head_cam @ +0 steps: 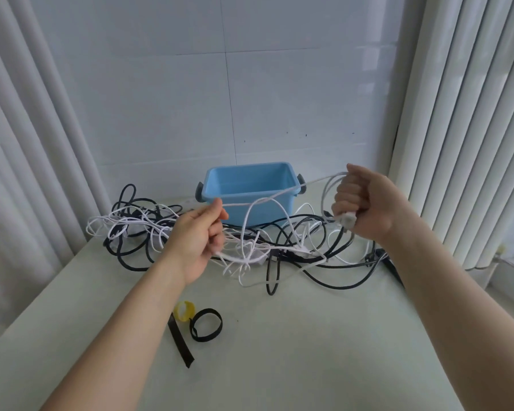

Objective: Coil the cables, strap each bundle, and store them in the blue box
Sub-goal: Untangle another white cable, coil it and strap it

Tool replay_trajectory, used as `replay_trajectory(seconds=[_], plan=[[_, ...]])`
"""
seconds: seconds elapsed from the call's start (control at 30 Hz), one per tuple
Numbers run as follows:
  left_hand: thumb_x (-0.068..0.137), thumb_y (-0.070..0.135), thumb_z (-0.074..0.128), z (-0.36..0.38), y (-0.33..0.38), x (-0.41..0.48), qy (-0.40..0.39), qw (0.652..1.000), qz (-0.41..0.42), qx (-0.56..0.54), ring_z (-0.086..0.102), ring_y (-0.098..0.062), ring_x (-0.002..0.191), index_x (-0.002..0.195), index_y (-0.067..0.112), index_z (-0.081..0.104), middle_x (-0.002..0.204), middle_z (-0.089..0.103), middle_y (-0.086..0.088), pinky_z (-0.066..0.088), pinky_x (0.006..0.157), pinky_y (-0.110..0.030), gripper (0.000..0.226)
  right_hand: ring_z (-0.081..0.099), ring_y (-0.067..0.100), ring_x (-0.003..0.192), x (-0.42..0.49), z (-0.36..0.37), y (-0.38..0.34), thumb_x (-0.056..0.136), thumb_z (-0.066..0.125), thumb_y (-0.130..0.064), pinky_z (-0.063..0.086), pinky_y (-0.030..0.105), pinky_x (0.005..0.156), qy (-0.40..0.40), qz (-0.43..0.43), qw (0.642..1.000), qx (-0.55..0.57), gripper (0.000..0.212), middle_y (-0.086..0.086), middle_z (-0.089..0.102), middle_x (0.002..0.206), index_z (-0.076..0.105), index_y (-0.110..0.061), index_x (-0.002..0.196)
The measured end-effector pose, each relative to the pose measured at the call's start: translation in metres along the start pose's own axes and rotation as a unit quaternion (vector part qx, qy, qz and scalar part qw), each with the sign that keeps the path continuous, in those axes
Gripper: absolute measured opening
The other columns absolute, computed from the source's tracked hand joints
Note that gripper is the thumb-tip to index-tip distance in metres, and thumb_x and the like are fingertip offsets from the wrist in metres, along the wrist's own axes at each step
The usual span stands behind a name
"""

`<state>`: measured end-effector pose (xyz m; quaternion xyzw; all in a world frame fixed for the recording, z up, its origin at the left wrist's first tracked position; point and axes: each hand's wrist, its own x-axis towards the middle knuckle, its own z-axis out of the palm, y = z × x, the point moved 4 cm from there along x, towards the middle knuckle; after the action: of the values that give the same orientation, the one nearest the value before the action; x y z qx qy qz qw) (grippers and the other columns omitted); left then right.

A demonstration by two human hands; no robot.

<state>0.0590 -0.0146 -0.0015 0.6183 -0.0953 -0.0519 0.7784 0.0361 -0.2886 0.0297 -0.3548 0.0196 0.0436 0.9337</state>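
**White cable drawn taut between two hands**

The right hand (365, 203) is curled in a fist round a few loops of white cable (275, 196), a white plug poking out below the fingers. The left hand (199, 235) pinches the same cable between thumb and forefinger, so a length spans between them (above the heap). The blue box (250, 185) stands open at the back of the table (309, 351), behind a tangle of black and white cables (315, 277). Nearer lie a yellow strap (184, 311), a looped black strap (206, 324) and a flat black strap (180, 342).
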Motion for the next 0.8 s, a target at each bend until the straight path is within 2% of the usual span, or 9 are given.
replay_trajectory(seconds=[0.07,0.17,0.23,0.3,0.4,0.47,0.53,0.63,0.8], plan=[[0.101,0.031,0.054,0.0,-0.003,-0.001,-0.012,0.996,-0.005,0.092,0.024,-0.009,0.043,0.088,0.007,0.067,0.053,0.03,0.005,0.022,0.039,-0.019,0.031,0.029,0.008,0.036,-0.004,0.013,-0.001,0.096,0.047,-0.02,0.03,0.02,0.042,-0.087,0.004,0.986,0.141,0.041,-0.008,0.03,0.045,0.041,-0.019,0.055],[0.1,0.033,0.056,0.009,-0.002,-0.008,-0.052,0.953,0.028,0.298,0.034,-0.011,0.051,0.092,0.016,0.079,0.048,0.037,0.013,0.039,0.056,-0.022,0.029,0.062,0.013,0.054,-0.011,0.029,-0.008,0.103,0.043,-0.018,0.054,0.024,0.057,-0.139,-0.066,0.962,0.225,0.036,0.0,0.064,0.066,0.056,-0.011,0.07],[0.1,0.034,0.058,0.018,0.002,-0.012,-0.09,0.921,0.061,0.374,0.05,-0.015,0.062,0.093,0.024,0.081,0.054,0.053,0.013,0.046,0.074,-0.026,0.025,0.074,0.024,0.088,-0.011,0.032,-0.01,0.107,0.037,-0.022,0.06,0.037,0.082,-0.098,-0.135,0.974,0.153,0.037,0.012,0.075,0.098,0.055,-0.011,0.077],[0.098,0.037,0.061,0.023,0.003,-0.013,-0.143,0.899,0.078,0.406,0.059,-0.022,0.077,0.096,0.031,0.081,0.078,0.07,-0.007,0.048,0.079,-0.027,0.021,0.067,0.032,0.112,-0.009,0.033,-0.008,0.109,0.03,-0.024,0.051,0.047,0.1,-0.036,-0.208,0.978,0.0,0.038,0.014,0.071,0.118,0.049,-0.013,0.078],[0.095,0.043,0.064,0.023,0.006,-0.015,-0.185,0.885,0.083,0.419,0.064,-0.028,0.086,0.098,0.037,0.08,0.099,0.069,-0.028,0.051,0.094,-0.053,0.017,0.061,0.028,0.121,-0.008,0.033,0.001,0.109,0.032,-0.025,0.049,0.04,0.096,-0.009,-0.26,0.95,-0.171,0.036,0.011,0.068,0.126,0.048,-0.014,0.08],[0.094,0.037,0.068,0.025,0.01,-0.018,-0.19,0.889,0.095,0.405,0.068,-0.031,0.095,0.096,0.03,0.081,0.093,0.075,-0.014,0.051,0.098,-0.055,0.016,0.064,0.014,0.114,-0.01,0.038,0.005,0.109,0.035,-0.025,0.052,0.026,0.084,-0.021,-0.312,0.887,-0.341,0.034,0.009,0.07,0.122,0.051,-0.011,0.082],[0.088,0.038,0.074,0.026,0.015,-0.02,-0.187,0.898,0.11,0.382,0.066,-0.034,0.087,0.084,0.022,0.081,0.082,0.074,-0.007,0.052,0.087,-0.054,0.017,0.066,0.002,0.105,-0.01,0.043,0.011,0.108,0.038,-0.017,0.051,0.023,0.084,-0.051,-0.362,0.76,-0.537,0.03,0.011,0.073,0.109,0.051,-0.001,0.086],[0.075,0.043,0.082,0.024,0.02,-0.021,-0.18,0.903,0.129,0.368,0.036,-0.027,0.059,0.062,0.016,0.06,0.059,0.041,-0.007,0.033,0.061,-0.039,0.038,0.068,0.0,0.081,-0.009,0.049,0.025,0.103,0.039,-0.002,0.047,0.022,0.079,-0.079,-0.354,0.617,-0.699,0.025,0.008,0.07,0.089,0.05,-0.008,0.082],[0.081,0.02,0.082,0.016,0.023,-0.014,-0.073,0.879,0.184,0.433,0.034,-0.006,0.051,0.058,0.017,0.05,0.05,0.039,0.012,0.03,0.052,-0.02,0.039,0.055,0.02,0.071,-0.008,0.047,0.036,0.105,0.041,-0.016,0.045,0.034,0.073,-0.09,-0.305,0.524,-0.79,0.028,0.004,0.063,0.082,0.045,-0.023,0.078]])
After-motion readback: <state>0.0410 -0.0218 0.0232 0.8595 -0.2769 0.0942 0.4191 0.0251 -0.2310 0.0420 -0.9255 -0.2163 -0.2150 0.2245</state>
